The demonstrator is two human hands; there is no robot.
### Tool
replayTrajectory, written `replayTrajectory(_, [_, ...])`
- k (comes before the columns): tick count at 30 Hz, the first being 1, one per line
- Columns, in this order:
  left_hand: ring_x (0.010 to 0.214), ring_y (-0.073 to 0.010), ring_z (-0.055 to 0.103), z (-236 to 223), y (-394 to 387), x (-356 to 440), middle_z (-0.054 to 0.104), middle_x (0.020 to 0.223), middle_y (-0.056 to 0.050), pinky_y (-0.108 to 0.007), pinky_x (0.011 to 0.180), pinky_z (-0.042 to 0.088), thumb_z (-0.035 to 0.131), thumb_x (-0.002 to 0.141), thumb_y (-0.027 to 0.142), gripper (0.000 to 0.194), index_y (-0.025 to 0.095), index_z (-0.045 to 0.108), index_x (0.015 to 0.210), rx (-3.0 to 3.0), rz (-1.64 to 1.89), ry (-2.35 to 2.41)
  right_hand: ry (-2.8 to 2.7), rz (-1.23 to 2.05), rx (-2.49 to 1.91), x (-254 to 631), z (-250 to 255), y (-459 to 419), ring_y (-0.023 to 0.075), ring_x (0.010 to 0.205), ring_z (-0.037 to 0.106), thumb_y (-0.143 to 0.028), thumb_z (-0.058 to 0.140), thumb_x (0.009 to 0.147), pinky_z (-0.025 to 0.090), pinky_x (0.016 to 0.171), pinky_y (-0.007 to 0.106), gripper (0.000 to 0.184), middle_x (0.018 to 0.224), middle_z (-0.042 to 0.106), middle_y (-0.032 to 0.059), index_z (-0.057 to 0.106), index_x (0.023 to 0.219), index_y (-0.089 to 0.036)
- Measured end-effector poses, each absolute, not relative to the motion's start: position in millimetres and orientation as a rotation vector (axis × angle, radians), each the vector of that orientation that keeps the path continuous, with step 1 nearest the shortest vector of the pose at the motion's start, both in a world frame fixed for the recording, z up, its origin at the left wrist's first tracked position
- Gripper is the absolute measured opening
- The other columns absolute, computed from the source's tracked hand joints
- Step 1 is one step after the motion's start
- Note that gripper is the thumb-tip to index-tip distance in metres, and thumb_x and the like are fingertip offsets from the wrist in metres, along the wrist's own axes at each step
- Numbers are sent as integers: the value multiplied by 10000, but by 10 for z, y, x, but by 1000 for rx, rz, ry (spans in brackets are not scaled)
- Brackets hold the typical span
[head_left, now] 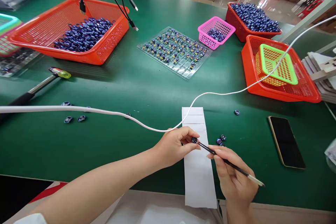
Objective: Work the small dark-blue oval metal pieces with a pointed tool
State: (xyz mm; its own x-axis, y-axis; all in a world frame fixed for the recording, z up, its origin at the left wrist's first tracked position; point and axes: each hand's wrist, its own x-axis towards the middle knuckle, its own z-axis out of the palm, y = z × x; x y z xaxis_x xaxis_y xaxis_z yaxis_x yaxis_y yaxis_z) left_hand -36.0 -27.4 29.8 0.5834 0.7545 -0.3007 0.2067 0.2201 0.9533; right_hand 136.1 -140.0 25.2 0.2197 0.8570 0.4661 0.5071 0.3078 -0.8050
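Between the thumb and fingers of my left hand (176,147) is a small dark ring-shaped part (194,140). My right hand (235,173) is closed around a pair of black tweezers (228,162) with a pale end, and their tips reach the part. Both hands are over a strip of white paper (199,178) lying on the green table. Just right of the paper lie several small dark blue parts (219,141). A single similar part (237,112) sits farther up to the right.
A white cable (147,126) crosses in front. Behind are a clear tray (187,74) of small parts, an orange basket (105,50), a pink basket (216,43) and nested baskets (286,94). A phone (286,142) lies right, a hammer (42,84) left. Black cables (123,5) hang above.
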Motion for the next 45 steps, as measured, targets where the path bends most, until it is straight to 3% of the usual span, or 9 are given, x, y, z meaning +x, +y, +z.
replayTrajectory(6, [713,-135,659,314,-276,-363,739,810,-24,-244,703,533,765,738,256,214,170,705,925,1398,493,920,-1294,481,-1395,1341,255,-1397,168,736,725,-26,620,869,604,709,342,280,1047,725,45,680,1083,-197])
replayTrajectory(19, [739,-140,678,328,-282,-365,749,830,-28,-246,722,547,769,747,259,217,172,701,934,1397,486,916,-1218,472,-1412,1318,249,-1395,170,706,718,-76,628,886,587,789,375,216,1007,741,40,689,1050,-201])
replayTrajectory(27, [722,-135,672,315,-284,-368,748,824,-33,-237,699,543,770,749,260,223,160,703,936,1417,514,889,-1202,456,-1436,1284,271,-1376,180,682,720,-128,632,894,612,725,373,176,988,740,49,690,1037,-211])
replayTrajectory(40, [708,-138,670,309,-281,-374,747,816,-29,-243,689,543,778,744,274,223,172,707,929,1433,521,896,-1185,467,-1439,1274,276,-1369,184,688,729,-129,643,889,614,740,376,166,980,752,45,702,1022,-210])
replayTrajectory(45, [699,-136,667,311,-286,-374,740,802,-27,-242,681,537,780,738,280,236,166,705,932,1424,518,901,-1252,465,-1408,1307,264,-1383,179,708,732,-66,631,877,618,749,370,240,1008,743,49,690,1063,-206])
